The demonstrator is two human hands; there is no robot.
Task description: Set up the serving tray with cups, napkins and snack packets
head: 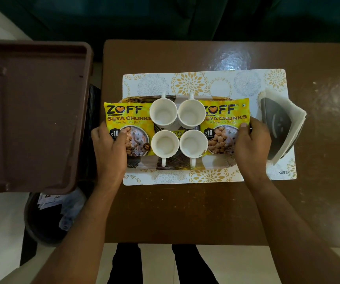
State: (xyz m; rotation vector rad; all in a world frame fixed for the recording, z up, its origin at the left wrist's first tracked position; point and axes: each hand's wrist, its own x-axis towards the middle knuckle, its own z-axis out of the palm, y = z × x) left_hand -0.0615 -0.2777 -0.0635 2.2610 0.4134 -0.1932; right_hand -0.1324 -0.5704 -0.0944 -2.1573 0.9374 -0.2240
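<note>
The head view looked straight down on a brown table with a patterned placemat at the middle of the frame and the serving tray lying on it. Four white cups stood in a two-by-two block at the tray's centre, rims nearly touching, the upper pair's handles pointing up the frame and the lower pair's pointing down. A yellow snack packet lay over the tray's left end and a second packet over its right end, each tucked against the cups; a strip of another yellow pack seemed to show between the cups. The left hand held the tray's left end, thumb pressed onto the left packet and fingers curled under the edge; the right hand mirrored that grip on the right end, thumb on the second packet. The napkins, a white stack in a dark holder, stood on the placemat at the right of the frame, just beside the tray but not on it. A brown plastic lid filled the left of the frame above a dark bin. By this showing, cups and packets were in place and the napkins remained to be added.
</note>
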